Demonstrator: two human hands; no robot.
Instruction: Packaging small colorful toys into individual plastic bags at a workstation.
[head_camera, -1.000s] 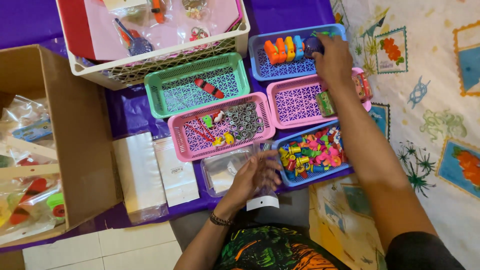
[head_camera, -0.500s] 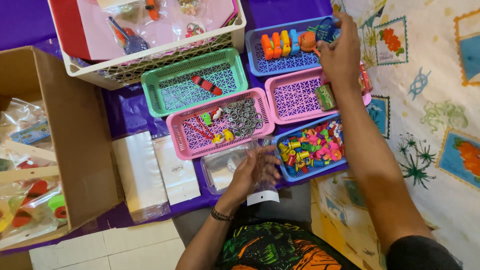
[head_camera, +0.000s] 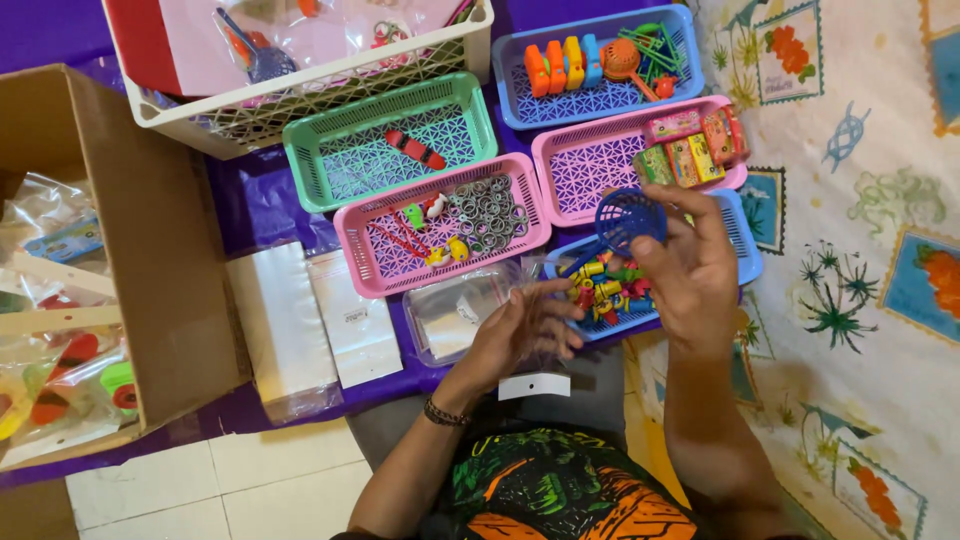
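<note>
Head view: the right hand (head_camera: 690, 275) has its fingers clenched around a small blue toy sieve (head_camera: 628, 218), held above the blue basket of mixed toys (head_camera: 742, 250). The left hand (head_camera: 525, 330) grasps a clear plastic bag (head_camera: 540, 270) with a white header card, just beside the pink basket of metal rings (head_camera: 440, 225).

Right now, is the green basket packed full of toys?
No: the green basket holds just one small red and black toy, and the rest of its lattice floor shows bare.
</note>
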